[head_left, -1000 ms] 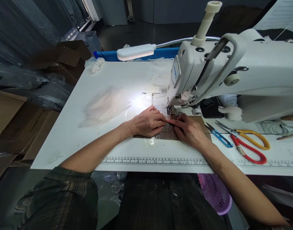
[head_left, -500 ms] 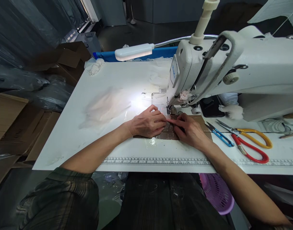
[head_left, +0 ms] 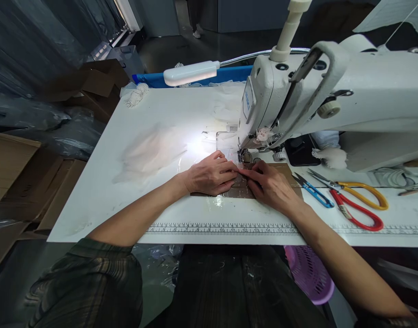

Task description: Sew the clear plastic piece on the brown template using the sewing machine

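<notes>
My left hand [head_left: 214, 174] rests by the needle area of the white sewing machine [head_left: 263, 98], its fingers curled and pressed together on a thin sheer piece of fabric [head_left: 234, 157]. Just in front of the presser foot [head_left: 243, 156], the fabric runs between my hands. From the other side my right hand [head_left: 270, 184] pinches its near edge, thumb and index finger almost touching the left fingertips. Most of the fabric is hidden by the fingers. Under both hands lies a brown plate [head_left: 282, 172] with shiny tape on it.
Right of my hands lie blue thread snips [head_left: 314, 191] and scissors [head_left: 359, 200] with red and yellow handles. A pale sheer cloth heap [head_left: 150, 152] is on the left of the white table [head_left: 102, 196]. A lamp [head_left: 191, 74] shines from behind. Cardboard boxes [head_left: 92, 86] stand at left.
Both hands stay nearly still at the presser foot, with only tiny finger shifts. In the background, a person's leg and shoe have shifted to the right.
</notes>
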`<state>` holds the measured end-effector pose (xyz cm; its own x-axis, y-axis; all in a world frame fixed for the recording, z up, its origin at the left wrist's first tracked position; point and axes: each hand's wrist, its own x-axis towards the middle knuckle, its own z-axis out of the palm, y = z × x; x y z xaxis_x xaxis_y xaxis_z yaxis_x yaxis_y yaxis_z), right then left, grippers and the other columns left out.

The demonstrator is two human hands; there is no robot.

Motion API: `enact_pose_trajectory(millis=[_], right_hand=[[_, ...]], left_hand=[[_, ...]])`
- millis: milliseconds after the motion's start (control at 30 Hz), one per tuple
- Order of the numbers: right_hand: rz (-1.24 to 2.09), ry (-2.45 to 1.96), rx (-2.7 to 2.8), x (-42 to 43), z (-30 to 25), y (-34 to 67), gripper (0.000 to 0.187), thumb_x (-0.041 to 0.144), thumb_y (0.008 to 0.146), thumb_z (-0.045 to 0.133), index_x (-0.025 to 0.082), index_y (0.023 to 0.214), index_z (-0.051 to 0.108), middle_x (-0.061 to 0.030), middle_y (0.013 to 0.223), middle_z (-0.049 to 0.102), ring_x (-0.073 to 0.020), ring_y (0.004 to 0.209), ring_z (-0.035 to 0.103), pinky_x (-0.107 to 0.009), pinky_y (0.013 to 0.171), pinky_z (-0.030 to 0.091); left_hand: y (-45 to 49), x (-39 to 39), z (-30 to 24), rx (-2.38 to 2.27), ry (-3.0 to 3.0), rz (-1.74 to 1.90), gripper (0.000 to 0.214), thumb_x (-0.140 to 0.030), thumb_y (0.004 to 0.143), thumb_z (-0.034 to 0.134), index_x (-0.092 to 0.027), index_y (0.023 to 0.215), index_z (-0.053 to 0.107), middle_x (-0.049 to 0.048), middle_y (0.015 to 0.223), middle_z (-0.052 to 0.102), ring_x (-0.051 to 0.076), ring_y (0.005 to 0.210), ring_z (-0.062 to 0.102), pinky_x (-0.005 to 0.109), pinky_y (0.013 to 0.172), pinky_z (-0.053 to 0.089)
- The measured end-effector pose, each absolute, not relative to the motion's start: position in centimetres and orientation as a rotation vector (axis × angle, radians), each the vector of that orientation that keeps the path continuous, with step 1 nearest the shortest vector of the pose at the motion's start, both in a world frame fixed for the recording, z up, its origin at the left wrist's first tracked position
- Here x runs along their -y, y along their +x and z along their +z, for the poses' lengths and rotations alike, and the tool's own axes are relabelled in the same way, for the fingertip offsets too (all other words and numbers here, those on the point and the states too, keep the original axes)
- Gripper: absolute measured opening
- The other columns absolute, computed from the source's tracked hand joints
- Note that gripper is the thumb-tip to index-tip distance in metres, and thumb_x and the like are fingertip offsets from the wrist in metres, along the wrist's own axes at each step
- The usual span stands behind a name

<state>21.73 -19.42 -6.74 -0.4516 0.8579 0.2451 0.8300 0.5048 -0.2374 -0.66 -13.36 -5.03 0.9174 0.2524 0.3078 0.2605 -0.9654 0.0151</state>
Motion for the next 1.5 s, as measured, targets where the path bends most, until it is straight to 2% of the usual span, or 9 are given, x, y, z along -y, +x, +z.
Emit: enact_pose_trajectory(millis=[333, 533, 767, 933, 1200, 1400, 1500], right_hand=[[0.162, -1.402, 2.39, 19.4, -6.6, 21.6, 0.038, 0.022, 0.091, 0.045, 0.024, 0.124, 0.063, -0.0098, 0.1, 0.055, -0.0193, 0.085, 0.054, -0.033, 0.073, 0.048], [0.081, -1.359, 2.424, 19.4, -6.5, 21.5, 0.037, 0.021, 0.09, 0.045, 0.021, 0.123, 0.064, -0.0106, 0.097, 0.055, -0.0191, 0.081, 0.053, -0.031, 0.069, 0.047], [0.004, -1.405, 2.458, 19.6, -6.3, 21.2, 0.036, 0.021, 0.091, 0.043, 0.022, 0.12, 0.063, -0.0102, 0.095, 0.055, -0.0192, 0.08, 0.053, -0.03, 0.064, 0.043], [-0.007, -1.46, 2.492, 19.5, -6.2, 21.0, 0.038, 0.02, 0.09, 0.042, 0.021, 0.123, 0.06, -0.0108, 0.097, 0.057, -0.0199, 0.078, 0.054, -0.03, 0.06, 0.042], [-0.069, -1.598, 2.538, 19.2, -5.9, 20.5, 0.041, 0.023, 0.092, 0.038, 0.022, 0.13, 0.053, -0.0118, 0.1, 0.059, -0.0195, 0.07, 0.055, -0.03, 0.051, 0.034], [-0.034, -1.577, 2.531, 19.2, -5.9, 20.6, 0.04, 0.026, 0.094, 0.036, 0.02, 0.13, 0.052, -0.0124, 0.104, 0.059, -0.0183, 0.07, 0.056, -0.029, 0.052, 0.035], [-0.057, -1.63, 2.534, 19.2, -5.9, 20.6, 0.041, 0.03, 0.095, 0.034, 0.02, 0.131, 0.051, -0.0128, 0.105, 0.06, -0.019, 0.069, 0.057, -0.029, 0.05, 0.032]], left_hand=[[-0.8, 13.3, -5.2, 0.416, -3.045, -0.532, 0.021, -0.024, 0.092, 0.047, -0.021, 0.092, 0.068, 0.0042, 0.099, 0.069, 0.016, 0.08, 0.058, 0.036, 0.078, 0.039], [-0.6, 13.5, -4.5, 0.435, -3.045, -0.493, 0.022, -0.021, 0.089, 0.047, -0.022, 0.089, 0.069, 0.0048, 0.094, 0.068, 0.016, 0.075, 0.056, 0.037, 0.075, 0.038], [-0.5, 13.6, -4.0, 0.47, -3.052, -0.515, 0.021, -0.026, 0.086, 0.048, -0.022, 0.081, 0.068, 0.0037, 0.093, 0.068, 0.019, 0.085, 0.057, 0.044, 0.093, 0.036], [-0.6, 13.3, -4.4, 0.455, -3.083, -0.477, 0.024, -0.026, 0.087, 0.045, -0.019, 0.089, 0.068, 0.0058, 0.097, 0.067, 0.018, 0.082, 0.057, 0.041, 0.095, 0.038], [-0.6, 13.0, -4.2, 0.54, -3.098, -0.395, 0.028, -0.027, 0.086, 0.045, -0.015, 0.098, 0.067, 0.009, 0.095, 0.063, 0.018, 0.076, 0.054, 0.037, 0.077, 0.04], [-0.7, 12.8, -4.7, 0.571, -3.105, -0.43, 0.033, -0.03, 0.087, 0.045, -0.013, 0.108, 0.064, 0.0124, 0.114, 0.061, 0.02, 0.085, 0.055, 0.038, 0.081, 0.04], [-0.6, 12.8, -4.8, 0.623, -3.112, -0.417, 0.034, -0.032, 0.088, 0.045, -0.014, 0.111, 0.062, 0.0119, 0.119, 0.059, 0.021, 0.089, 0.055, 0.039, 0.082, 0.04]])
